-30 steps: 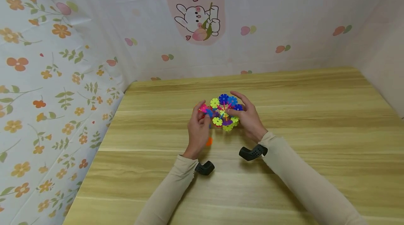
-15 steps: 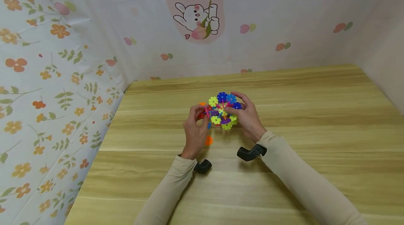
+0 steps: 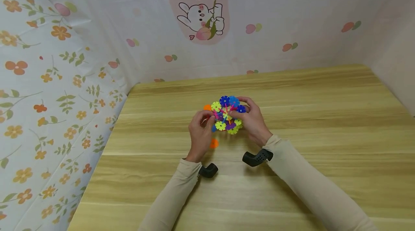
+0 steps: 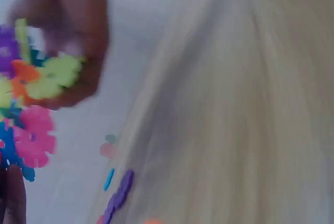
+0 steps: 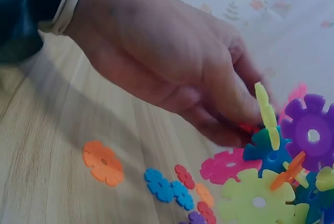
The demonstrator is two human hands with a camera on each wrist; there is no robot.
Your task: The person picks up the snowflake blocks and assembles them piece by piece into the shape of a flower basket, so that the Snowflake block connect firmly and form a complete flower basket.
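A ball-like cluster of interlocking flower discs (image 3: pixel 227 117), in yellow-green, blue, purple, pink and orange, is held above the table. My right hand (image 3: pixel 255 123) grips its right side, with the thumb across the front and the fingers behind. My left hand (image 3: pixel 200 135) is at the cluster's left edge, thumb and forefinger pinching together at a pink flower disc, mostly hidden by the fingertips. In the right wrist view the left hand (image 5: pixel 167 62) reaches in from the left to the cluster (image 5: pixel 305 153). The left wrist view shows the right hand (image 4: pixel 83 31) around a yellow-green disc.
Loose flower discs lie on the wooden table (image 3: pixel 308 116) beneath the hands: an orange disc (image 5: pixel 103 164), a blue disc (image 5: pixel 158 185), and several red, purple and blue ones. Another orange disc (image 3: pixel 207 107) shows beyond the left hand. A patterned cloth (image 3: pixel 146 26) hangs behind the table.
My left fingers have drawn together at the cluster's left edge, where the pink disc was more visible before. The cluster has shifted and turned slightly to the left. The right hand keeps its grip.
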